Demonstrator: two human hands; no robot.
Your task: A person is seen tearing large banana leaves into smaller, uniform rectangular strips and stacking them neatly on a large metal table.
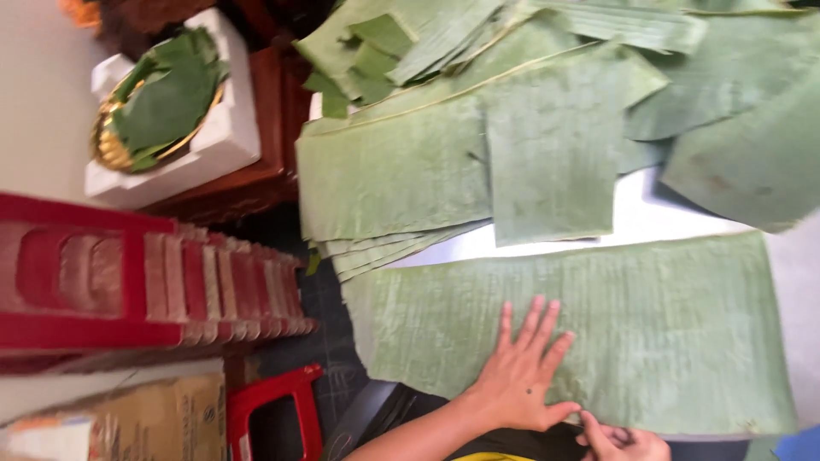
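1. My right hand, nearest the camera at the bottom edge, is curled with fingers pinched at the near edge of the large banana leaf sheet; what it grips I cannot tell.
2. My left hand lies flat, fingers spread, pressing that sheet.
3. The sheet lies on the table, near edge toward me.
4. Cut leaf pieces are stacked beyond.
5. Stacked red stools stand at the side.

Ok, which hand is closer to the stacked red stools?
Left. Left hand flat on the large leaf, right of the stools; right hand farther right at the leaf's edge.
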